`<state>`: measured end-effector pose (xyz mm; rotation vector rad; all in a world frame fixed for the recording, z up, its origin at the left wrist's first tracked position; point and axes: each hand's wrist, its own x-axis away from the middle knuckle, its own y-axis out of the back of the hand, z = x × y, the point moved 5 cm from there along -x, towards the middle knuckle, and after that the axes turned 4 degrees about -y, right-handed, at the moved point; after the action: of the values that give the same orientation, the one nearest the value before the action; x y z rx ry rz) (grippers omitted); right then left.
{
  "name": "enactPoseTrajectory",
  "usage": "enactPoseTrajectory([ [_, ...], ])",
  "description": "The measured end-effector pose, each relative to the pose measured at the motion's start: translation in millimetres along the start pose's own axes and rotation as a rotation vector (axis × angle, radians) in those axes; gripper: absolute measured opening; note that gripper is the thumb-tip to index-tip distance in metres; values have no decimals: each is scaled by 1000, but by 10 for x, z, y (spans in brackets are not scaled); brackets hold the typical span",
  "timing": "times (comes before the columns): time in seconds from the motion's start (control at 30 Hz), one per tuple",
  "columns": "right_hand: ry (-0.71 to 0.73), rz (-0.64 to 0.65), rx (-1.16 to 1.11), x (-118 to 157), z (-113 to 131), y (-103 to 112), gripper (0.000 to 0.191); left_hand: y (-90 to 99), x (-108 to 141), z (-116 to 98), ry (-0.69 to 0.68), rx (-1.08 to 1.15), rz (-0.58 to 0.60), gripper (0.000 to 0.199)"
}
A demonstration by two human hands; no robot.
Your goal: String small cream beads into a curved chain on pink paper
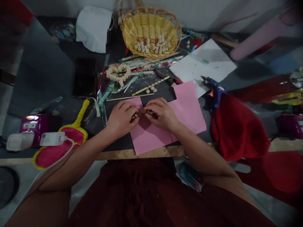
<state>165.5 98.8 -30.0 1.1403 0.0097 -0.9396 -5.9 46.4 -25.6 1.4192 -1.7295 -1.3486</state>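
Note:
My left hand (121, 117) and my right hand (163, 115) are closed on the two ends of a small dark brown strip with pale dots (142, 112). Fingers cover most of it, so its exact kind is hidden. Beneath both hands lies pink paper (189, 108) with a notch in its top edge, reaching the table's front. Just beyond it are a thin wooden stick (130, 97), a yellow patterned stick (151, 85) and a few small pale pieces (151, 90). A ring-shaped piece of short pale sticks (118, 73) rests farther left.
A wicker basket (151, 14) holding pale bits stands at the back. Pliers (163, 75), white paper (208, 60), a blue glue gun (215, 91) and a red cloth (236, 129) are rightward. Leftward lie a phone (84, 77), a charger (52, 138) and a yellow-edged pink piece (50, 156).

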Motion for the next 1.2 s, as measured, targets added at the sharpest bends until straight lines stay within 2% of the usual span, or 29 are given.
enactPoseTrajectory([
  [0.3,-74,66,-33,3,-32,-27,11,-4,7,-2,-14,12,5,14],
  [0.47,-28,30,-45,5,-21,-6,12,46,-6,16,-53,47,-1,15],
  [0.77,-104,99,-54,-8,-38,-31,12,86,0,5,-31,60,1,5],
  [1.2,-53,68,-23,-11,-17,-8,12,61,5,3,-46,59,-11,10],
])
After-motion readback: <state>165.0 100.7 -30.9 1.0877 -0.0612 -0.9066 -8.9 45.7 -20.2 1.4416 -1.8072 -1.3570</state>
